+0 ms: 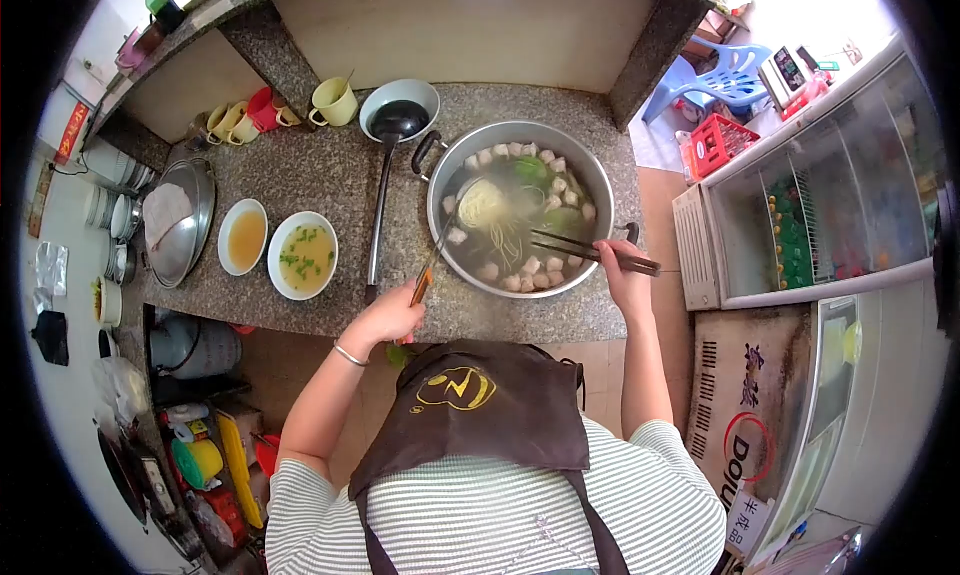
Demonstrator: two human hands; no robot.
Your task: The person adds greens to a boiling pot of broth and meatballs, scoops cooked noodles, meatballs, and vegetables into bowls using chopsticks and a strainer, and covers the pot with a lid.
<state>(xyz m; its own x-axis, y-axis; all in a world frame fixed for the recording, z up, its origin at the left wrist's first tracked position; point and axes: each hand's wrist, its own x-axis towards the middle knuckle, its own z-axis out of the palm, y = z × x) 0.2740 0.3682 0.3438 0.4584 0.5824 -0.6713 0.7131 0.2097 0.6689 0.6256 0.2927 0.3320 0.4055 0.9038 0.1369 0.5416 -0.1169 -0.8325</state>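
A large metal pot (606,180) of steaming broth stands on the counter. Pale meatballs (532,267) and green leaves (565,220) float in it. My left hand (390,320), closed, grips the orange handle of a strainer (425,281) that reaches over the pot's left rim. A clump of noodles (481,203) sits at its far end, with strands trailing into the broth. The strainer's basket is mostly hidden under the noodles. In my closed right hand (627,280) are dark chopsticks (566,247), their tips over the pot near the noodle strands.
Left of the pot, a long-handled ladle (381,215) rests in a bowl of dark liquid (429,97). Two soup bowls (241,237), one with chopped greens (305,258), stand farther left. Mugs (334,102) line the back. A glass-doored fridge (850,195) stands right.
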